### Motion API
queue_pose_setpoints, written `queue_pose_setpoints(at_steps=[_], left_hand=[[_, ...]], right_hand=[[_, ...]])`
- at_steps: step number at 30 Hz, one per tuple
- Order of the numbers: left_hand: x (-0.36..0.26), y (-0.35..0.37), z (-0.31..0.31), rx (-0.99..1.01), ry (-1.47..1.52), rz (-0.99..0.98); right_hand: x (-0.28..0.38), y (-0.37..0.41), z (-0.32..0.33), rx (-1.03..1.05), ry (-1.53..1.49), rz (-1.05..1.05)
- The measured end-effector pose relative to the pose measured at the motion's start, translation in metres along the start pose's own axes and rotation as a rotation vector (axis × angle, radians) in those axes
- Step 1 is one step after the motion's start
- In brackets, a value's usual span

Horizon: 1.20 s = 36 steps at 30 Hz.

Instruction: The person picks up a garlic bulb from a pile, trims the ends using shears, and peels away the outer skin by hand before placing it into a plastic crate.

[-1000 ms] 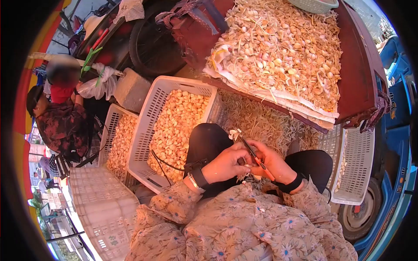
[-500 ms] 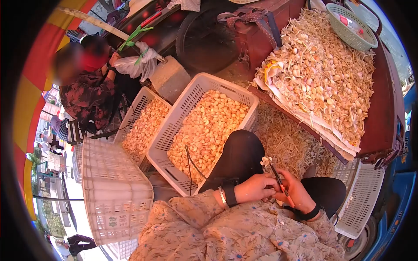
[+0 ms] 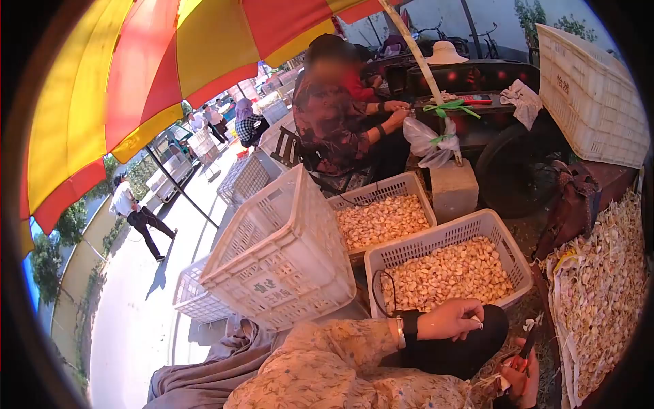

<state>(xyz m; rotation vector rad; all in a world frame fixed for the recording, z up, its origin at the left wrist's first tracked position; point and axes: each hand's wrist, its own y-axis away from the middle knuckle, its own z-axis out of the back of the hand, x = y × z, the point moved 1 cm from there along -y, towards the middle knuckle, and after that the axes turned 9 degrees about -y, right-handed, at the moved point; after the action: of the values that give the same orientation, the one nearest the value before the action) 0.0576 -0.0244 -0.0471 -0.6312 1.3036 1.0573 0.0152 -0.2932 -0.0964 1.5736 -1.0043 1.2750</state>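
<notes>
- Left hand (image 3: 446, 319) curled, fingertips pinching a small pale clove (image 3: 477, 322).
- Right hand (image 3: 523, 382), at its five o'clock, closed around slim red-handled scissors (image 3: 526, 349).
- Slotted white plastic crate (image 3: 436, 240) at twelve.

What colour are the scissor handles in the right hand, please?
The scissors have red handles; head view.

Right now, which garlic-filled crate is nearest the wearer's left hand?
The front crate, just beyond the left hand; the other crate sits farther back, by the seated person.
</notes>
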Motion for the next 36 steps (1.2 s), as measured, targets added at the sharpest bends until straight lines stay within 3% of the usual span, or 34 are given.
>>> queue_pose_setpoints(at_steps=[3, 4, 7, 9, 11, 14, 17, 23, 32, 36], left_hand=[[0.008, 0.001, 0.031, -0.363, -0.398, -0.245], [0.011, -0.005, 0.034, -0.479, -0.523, -0.349], [0.019, -0.021, 0.035, -0.797, -0.888, -0.657], [0.002, -0.016, -0.011, -0.117, -0.017, -0.008], [0.004, -0.015, -0.046, 0.187, 0.444, 0.125], [0.018, -0.016, -0.068, 0.150, 0.654, 0.033], [0.020, -0.006, -0.065, 0.129, 0.764, 0.175], [0.042, -0.002, -0.067, 0.089, 0.839, 0.219], [0.041, -0.006, -0.070, 0.180, 0.620, 0.158], [0.029, 0.004, -0.055, 0.059, 0.088, -0.092]], right_hand=[[0.010, -0.022, -0.010, -0.346, -0.554, -0.037], [0.033, -0.020, -0.030, -0.475, -0.438, 0.156], [0.010, -0.038, -0.026, -0.528, -0.367, 0.205], [0.018, -0.046, -0.048, -0.600, -0.275, 0.325], [0.022, -0.053, -0.064, -0.608, -0.199, 0.475], [0.034, -0.047, -0.090, -0.593, -0.245, 0.365], [0.032, -0.044, -0.100, -0.600, -0.228, 0.307], [0.025, -0.035, -0.109, -0.598, -0.199, 0.260], [0.009, -0.027, -0.089, -0.582, -0.276, 0.282], [0.016, -0.031, -0.044, -0.801, -0.226, 0.245]])
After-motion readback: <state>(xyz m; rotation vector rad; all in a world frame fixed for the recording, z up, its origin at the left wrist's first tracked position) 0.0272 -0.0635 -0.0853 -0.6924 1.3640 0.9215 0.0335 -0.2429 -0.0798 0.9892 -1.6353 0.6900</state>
